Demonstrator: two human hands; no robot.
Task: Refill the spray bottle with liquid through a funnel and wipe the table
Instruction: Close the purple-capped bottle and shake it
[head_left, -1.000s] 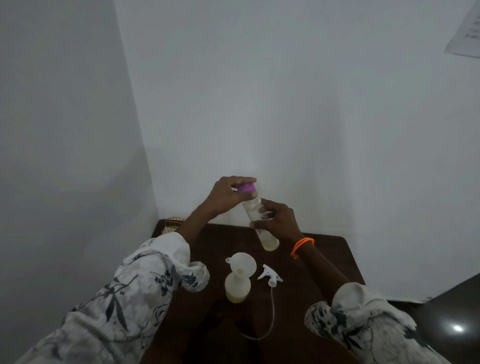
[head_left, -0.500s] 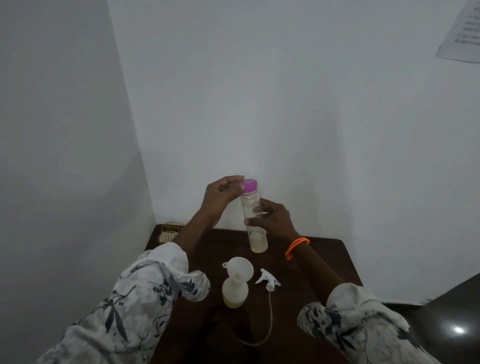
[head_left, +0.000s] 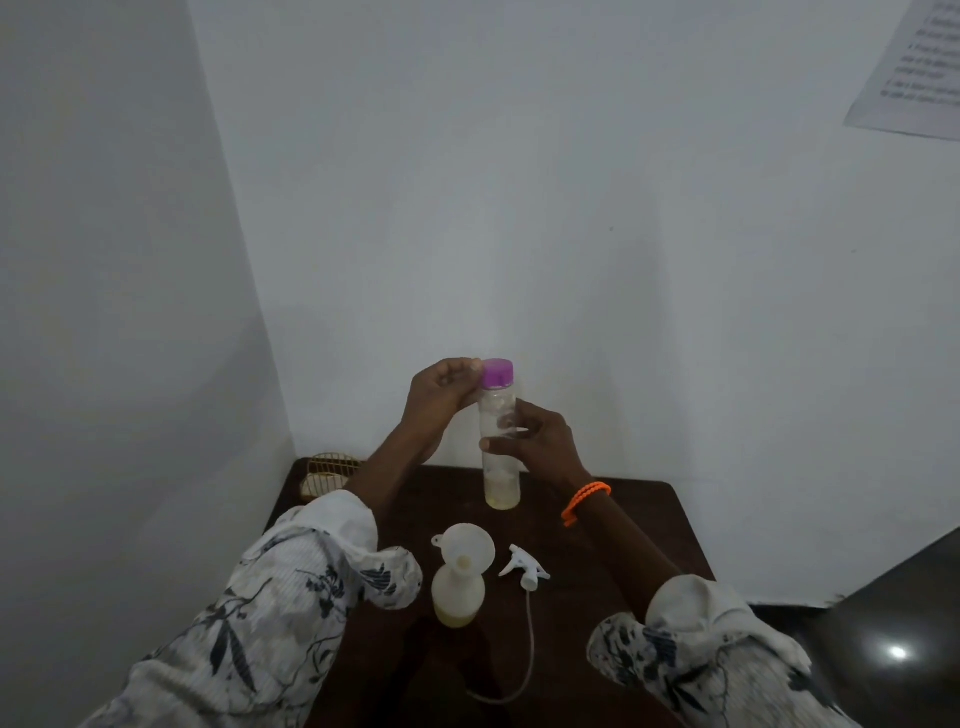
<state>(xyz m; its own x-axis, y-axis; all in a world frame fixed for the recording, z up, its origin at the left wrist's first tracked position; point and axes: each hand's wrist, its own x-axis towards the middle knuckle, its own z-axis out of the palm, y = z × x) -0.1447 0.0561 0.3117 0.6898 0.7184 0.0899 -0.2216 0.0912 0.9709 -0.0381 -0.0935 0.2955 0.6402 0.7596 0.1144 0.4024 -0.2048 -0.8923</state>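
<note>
I hold a clear refill bottle (head_left: 500, 467) upright above the dark table (head_left: 623, 525); a little yellowish liquid sits at its bottom. My right hand (head_left: 540, 441) grips its middle. My left hand (head_left: 441, 389) pinches the purple cap (head_left: 497, 373) on its top. Nearer to me stands the spray bottle (head_left: 458, 597), partly filled with pale liquid, with a white funnel (head_left: 464, 545) in its neck. The white spray head (head_left: 524, 566) lies on the table to the right of it, its thin tube (head_left: 524, 649) trailing toward me.
A small yellow wire basket (head_left: 327, 470) sits at the table's far left corner against the white walls. A sheet of paper (head_left: 914, 67) hangs on the wall at upper right. A dark glossy surface (head_left: 893, 639) lies to the right of the table.
The bottle has gone from tilted to upright and risen slightly. My left hand's fingers have shifted from over the cap to its left side.
</note>
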